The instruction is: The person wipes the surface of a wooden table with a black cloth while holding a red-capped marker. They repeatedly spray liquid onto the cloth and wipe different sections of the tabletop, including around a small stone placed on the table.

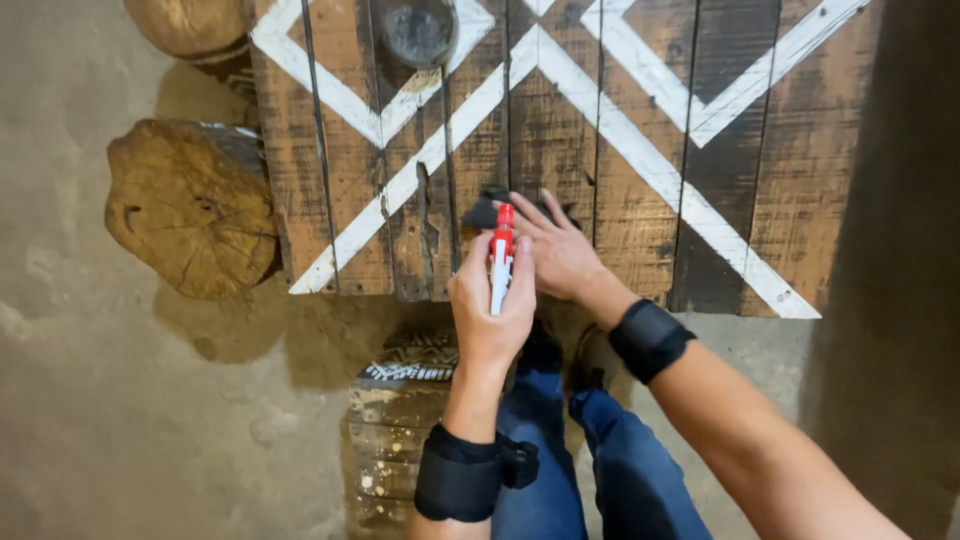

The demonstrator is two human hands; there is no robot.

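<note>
A dark table (600, 150) of rough, worn planks, painted with white crossing stripes, fills the upper view; its far edge is cut off. Left of it stand two round log stumps (190, 205) on a bare concrete floor (120, 420) with open room. The right hand (555, 250) lies flat, fingers spread, near the table's front edge, partly covering a small dark thing (hard to make out). The left hand (490, 310) has its grip closed round a red-and-white marker (501, 258), upright just beside the right.
</note>
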